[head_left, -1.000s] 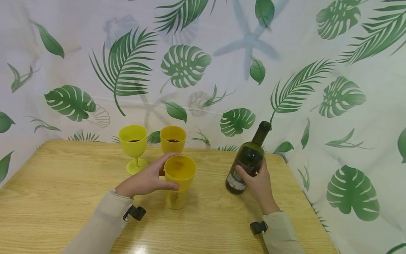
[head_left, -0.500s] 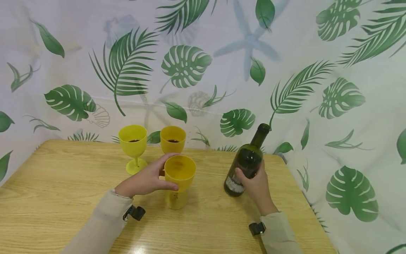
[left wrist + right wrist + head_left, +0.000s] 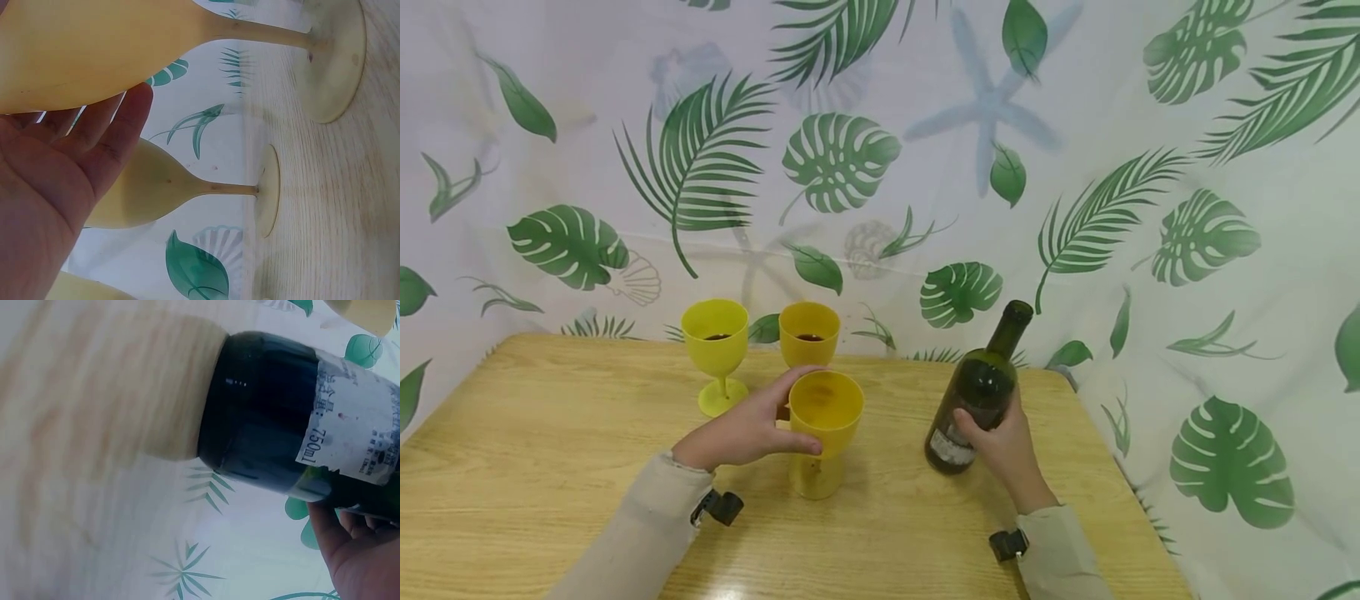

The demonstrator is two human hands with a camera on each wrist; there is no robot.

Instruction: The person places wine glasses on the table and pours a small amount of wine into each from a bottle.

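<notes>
My left hand (image 3: 748,429) curls its thumb and fingers round the bowl of an orange-yellow goblet (image 3: 826,417) in the head view. In the left wrist view that goblet's round foot (image 3: 331,62) is down at the wood surface, and my fingers lie along the bowl. My right hand (image 3: 1003,446) grips the body of a dark green wine bottle (image 3: 981,387), whose uncorked-looking neck leans right. The right wrist view shows the bottle's torn white label (image 3: 350,422) and its base close over the wood. Inside, the held goblet shows no dark liquid.
Behind the left hand stand a bright yellow goblet (image 3: 715,337) and another orange-yellow goblet (image 3: 809,333), each with dark liquid inside. They stand near the back edge of the wooden table (image 3: 550,467). A leaf-patterned cloth (image 3: 880,183) hangs right behind and along the right side.
My right hand and the wine bottle have moved slightly left and nearer to me. The left hand keeps its hold on the goblet, which stays in place.
</notes>
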